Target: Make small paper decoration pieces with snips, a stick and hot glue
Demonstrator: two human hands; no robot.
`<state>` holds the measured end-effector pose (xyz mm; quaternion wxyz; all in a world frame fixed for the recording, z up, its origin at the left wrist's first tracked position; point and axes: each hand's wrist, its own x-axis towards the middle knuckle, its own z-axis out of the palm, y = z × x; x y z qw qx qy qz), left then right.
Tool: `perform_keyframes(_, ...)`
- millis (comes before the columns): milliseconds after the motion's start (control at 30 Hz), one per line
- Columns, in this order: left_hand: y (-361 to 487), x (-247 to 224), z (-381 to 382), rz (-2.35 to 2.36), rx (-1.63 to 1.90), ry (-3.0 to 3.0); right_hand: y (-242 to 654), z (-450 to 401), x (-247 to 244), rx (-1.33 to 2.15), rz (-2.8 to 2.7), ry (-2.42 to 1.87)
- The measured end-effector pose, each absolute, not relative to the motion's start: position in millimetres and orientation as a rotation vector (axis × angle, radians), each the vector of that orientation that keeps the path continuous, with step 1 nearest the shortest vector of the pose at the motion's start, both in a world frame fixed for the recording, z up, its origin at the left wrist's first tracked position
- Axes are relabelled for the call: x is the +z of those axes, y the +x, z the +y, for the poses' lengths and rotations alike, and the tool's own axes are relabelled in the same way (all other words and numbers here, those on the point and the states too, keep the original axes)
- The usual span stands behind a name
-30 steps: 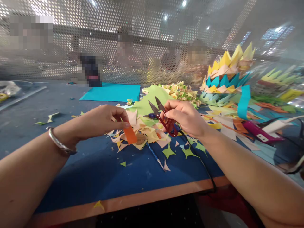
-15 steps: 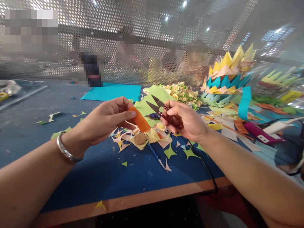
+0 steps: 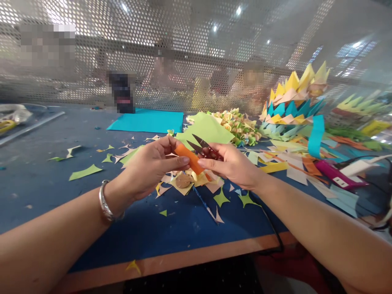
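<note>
Between my hands is a strip of orange paper point(image 3: 189, 157), tilted down to the right. My left hand point(image 3: 159, 163) pinches its upper left end between thumb and fingers. The thumb of my right hand point(image 3: 229, 163) lies on the strip's lower right end. That same hand also keeps hold of a pair of dark scissors point(image 3: 199, 143), blades parted and pointing up and left; the handles are mostly hidden in the fingers. Below the strip are paper scraps point(image 3: 217, 184), a round brown disc point(image 3: 183, 180) and a blue pen-like tool point(image 3: 205, 204).
Behind my hands lie a light green sheet point(image 3: 205, 126), a turquoise sheet point(image 3: 150, 121) and a heap of small folded papers point(image 3: 241, 126). A tiered paper crown shape point(image 3: 294, 102) stands at the right, near a purple power strip point(image 3: 337, 173). A perforated metal screen point(image 3: 196, 36) backs the table.
My hands have come together: the left moved right, and the right thumb now touches the orange paper strip. The scissors tilted slightly and sit lower in the right hand.
</note>
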<state>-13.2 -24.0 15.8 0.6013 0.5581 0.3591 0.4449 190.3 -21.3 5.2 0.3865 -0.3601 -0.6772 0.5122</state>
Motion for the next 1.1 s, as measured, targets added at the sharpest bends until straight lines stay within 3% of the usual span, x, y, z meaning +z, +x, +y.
perform_keyframes(267,-4.8,11.3,-28.0,0.84,0.907,1.143,187.7,-21.6,3.3,1.25,-1.741,-0.942)
perform_keyframes(1100,-5.6,16.7,-27.6,0.863,1.103,0.927,191.4,-25.2,9.3,1.144,-1.791,-0.92)
